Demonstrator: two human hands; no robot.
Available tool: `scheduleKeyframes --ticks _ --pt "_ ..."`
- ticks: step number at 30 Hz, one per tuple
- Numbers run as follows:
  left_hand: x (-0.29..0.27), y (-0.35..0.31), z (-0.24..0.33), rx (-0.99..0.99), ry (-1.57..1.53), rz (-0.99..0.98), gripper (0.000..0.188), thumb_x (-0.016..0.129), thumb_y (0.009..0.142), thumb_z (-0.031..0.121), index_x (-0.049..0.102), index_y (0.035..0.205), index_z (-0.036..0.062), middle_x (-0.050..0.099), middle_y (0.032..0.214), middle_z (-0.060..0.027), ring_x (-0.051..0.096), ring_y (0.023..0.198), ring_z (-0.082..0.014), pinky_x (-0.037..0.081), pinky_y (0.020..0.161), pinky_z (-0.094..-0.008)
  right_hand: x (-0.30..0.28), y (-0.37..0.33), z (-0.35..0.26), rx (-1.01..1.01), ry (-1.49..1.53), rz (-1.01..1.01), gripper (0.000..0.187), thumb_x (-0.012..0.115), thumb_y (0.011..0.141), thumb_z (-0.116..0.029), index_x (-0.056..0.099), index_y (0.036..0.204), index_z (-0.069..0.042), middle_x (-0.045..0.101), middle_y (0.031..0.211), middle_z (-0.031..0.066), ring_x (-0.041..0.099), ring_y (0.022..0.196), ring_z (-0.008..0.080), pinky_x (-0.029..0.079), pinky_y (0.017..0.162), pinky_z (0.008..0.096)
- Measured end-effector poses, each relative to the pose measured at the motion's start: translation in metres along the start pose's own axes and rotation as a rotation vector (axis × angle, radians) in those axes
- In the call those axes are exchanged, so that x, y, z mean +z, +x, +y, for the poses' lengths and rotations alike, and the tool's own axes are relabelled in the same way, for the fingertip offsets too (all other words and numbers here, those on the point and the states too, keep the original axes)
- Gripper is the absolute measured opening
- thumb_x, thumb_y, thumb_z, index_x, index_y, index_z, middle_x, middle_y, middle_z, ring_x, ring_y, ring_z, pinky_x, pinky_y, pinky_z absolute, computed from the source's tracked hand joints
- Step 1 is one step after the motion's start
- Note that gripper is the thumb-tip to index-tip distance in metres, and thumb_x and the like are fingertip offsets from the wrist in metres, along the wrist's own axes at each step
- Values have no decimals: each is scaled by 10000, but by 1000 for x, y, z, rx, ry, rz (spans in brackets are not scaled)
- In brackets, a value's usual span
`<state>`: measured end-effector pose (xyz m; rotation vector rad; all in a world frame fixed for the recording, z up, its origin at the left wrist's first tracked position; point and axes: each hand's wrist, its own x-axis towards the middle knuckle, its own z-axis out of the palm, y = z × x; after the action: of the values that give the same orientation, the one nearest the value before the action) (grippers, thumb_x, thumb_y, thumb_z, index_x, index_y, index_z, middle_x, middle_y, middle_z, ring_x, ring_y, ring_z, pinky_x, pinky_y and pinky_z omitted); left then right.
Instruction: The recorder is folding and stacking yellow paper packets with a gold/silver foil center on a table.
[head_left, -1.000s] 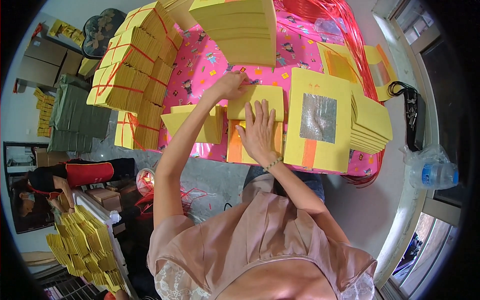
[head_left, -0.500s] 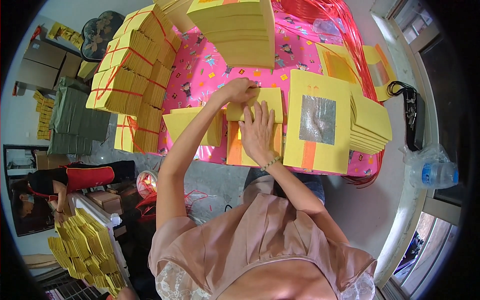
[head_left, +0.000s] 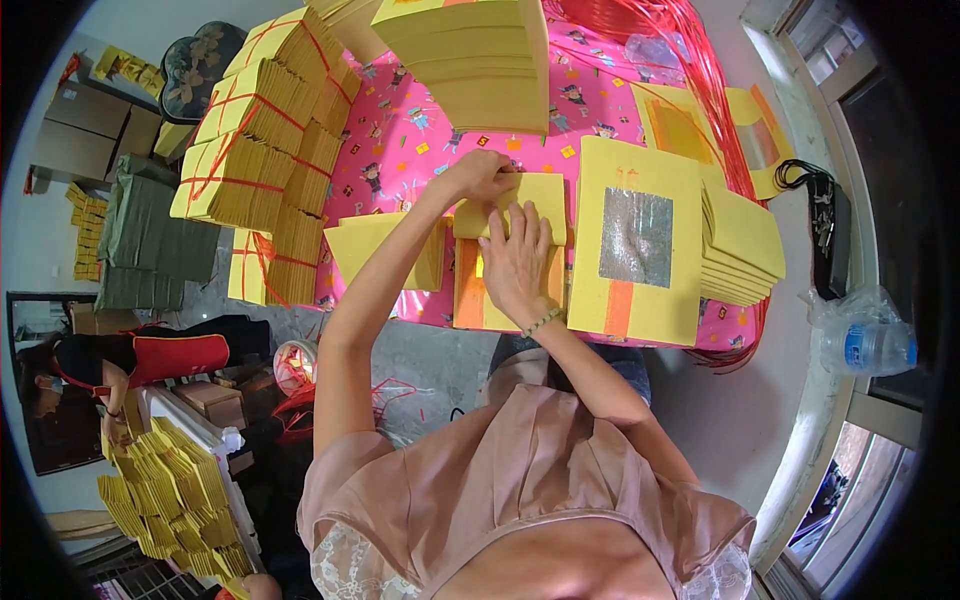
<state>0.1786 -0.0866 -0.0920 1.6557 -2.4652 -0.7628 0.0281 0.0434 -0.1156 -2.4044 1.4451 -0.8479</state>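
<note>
A yellow paper sheet lies in front of me at the near side of the table, its far part folded over toward me. Below the fold an orange-printed strip shows. My left hand curls its fingers at the sheet's far left edge; its fingertips are partly hidden. Flat on the fold rests my right hand, fingers spread, a beaded bracelet at the wrist. Just right of it is a stack of flat yellow sheets with a silver square on top. Folded yellow papers stand to the left, beside my left forearm.
Bundles tied with red string rise at the table's left. A tall yellow stack stands at the back on the pink tablecloth. More folded sheets and red strings lie right. A person works at another table, lower left.
My hands stay almost in place on the folded sheet, with only a tiny shift. At the lower left, the other person's head and arm have moved slightly.
</note>
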Motion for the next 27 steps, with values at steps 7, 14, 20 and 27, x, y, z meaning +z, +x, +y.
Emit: scheduleKeyframes --ticks 7,14,20,27 --pt "3 2 -2 -9 -33 45 310 646 782 238 701 1022 50 691 937 -188 661 851 -352 524 763 -427 -3 -4 0 -28 0 2 555 618 901 -240 428 1368 -8 370 1374 254 270 1356 456 215 1093 593" --pt "4 1 -1 8 38 31 309 639 800 255 700 1034 64 694 953 -176 662 873 -344 521 775 -428 -14 -19 -4 -49 37 -94 702 635 895 -283 319 1455 -2 307 1422 265 195 1399 471 166 1121 624" --pt "4 -1 2 19 4 38 334 628 834 261 682 1074 35 687 993 -190 653 912 -355 516 798 -425 -11 -23 -2 -77 -7 -140 750 618 903 -352 288 1474 4 261 1477 280 171 1410 474 151 1124 625" --pt "3 0 3 32 -10 38 302 653 804 208 686 1048 32 695 943 -182 664 861 -347 519 757 -422 -9 -23 -2 -69 -38 -162 754 606 905 -383 293 1472 3 282 1469 280 172 1411 471 146 1126 620"
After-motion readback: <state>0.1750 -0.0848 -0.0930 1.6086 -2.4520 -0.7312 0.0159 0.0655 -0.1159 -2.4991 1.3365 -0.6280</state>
